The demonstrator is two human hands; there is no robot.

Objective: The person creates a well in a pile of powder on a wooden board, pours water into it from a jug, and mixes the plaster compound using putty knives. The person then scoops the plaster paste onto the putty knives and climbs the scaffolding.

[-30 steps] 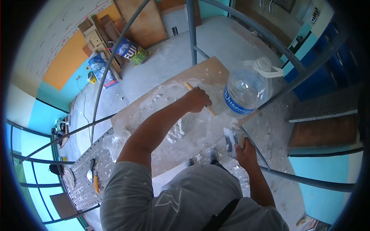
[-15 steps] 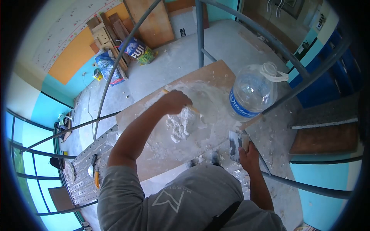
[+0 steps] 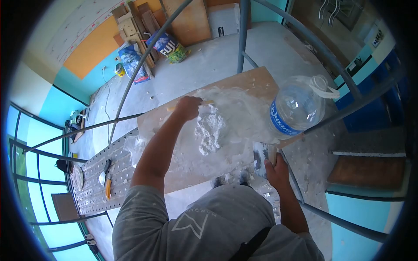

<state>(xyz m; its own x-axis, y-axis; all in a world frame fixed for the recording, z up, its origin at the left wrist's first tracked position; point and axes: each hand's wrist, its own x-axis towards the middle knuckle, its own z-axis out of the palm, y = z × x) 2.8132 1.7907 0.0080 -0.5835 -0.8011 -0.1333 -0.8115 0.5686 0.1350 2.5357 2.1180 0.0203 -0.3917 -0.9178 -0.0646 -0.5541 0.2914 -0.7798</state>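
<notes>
"Two hands are busy here; what does each one grip?"

"The left hand [image 3: 189, 108] has its fingers closed around a wooden tool [image 3: 208, 102], whose ends poke out on both sides of the fist. The right hand [image 3: 278, 172] has its fingers wrapped round the handle of a trowel [image 3: 261, 158]."

"And the paste?"

"The white paste [image 3: 211, 130] sits in a lumpy heap near the middle of the board [image 3: 257, 81], just beside the left hand and well in from the edges."

"How much room is there toward the right end?"

"A flat, smeared stretch lies between the heap and the big water bottle [image 3: 300, 108]. The bottle stands close to that end, near the metal rail [image 3: 335, 115], so it is tight there. The trowel's blade overlaps the near right corner in this view; I cannot tell whether it touches."

"What about the other sides?"

"A plastic bag [image 3: 136, 148] lies at the left end, and an orange-handled tool [image 3: 108, 190] rests farther out on the metal platform [image 3: 93, 203]. Past the far edge, the floor [image 3: 204, 56] opens wide toward some stacked wood [image 3: 130, 27]. The person's body is close against the near edge."
</notes>
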